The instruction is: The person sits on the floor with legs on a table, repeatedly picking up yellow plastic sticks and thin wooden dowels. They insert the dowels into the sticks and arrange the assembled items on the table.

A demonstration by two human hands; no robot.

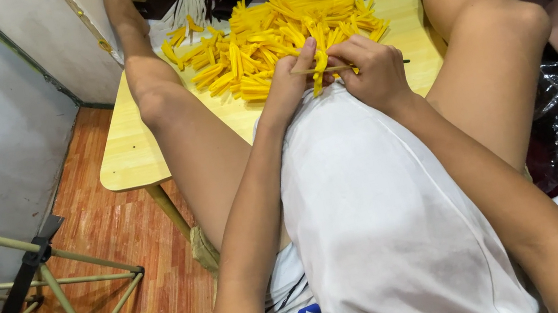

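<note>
The low wooden table is filling the upper middle of the frame, pale yellow top, the person's bare legs straddling it on either side, and a white cloth is draping down over the lap toward the bottom centre. Heaped across the far half of the table, upper centre, is the pile of yellow strips, short and narrow, lying every which way. Both hands are working at the near edge of that heap, just above the cloth. The left hand is pinching closed on one end of a thin stick, and the right hand is curling shut over the stick's middle, with a few yellow strips bunched and hanging at the point between the two hands. Whether those strips are pierced or only pressed against the stick, the view is not showing. To do this well, I'd judge the stick wants holding level and steady while the fingertips are feeding each strip squarely, not at a slant, since thin pieces could split or slide off. Keeping the work low over the cloth looks wise: anything dropped is landing softly there.
</note>
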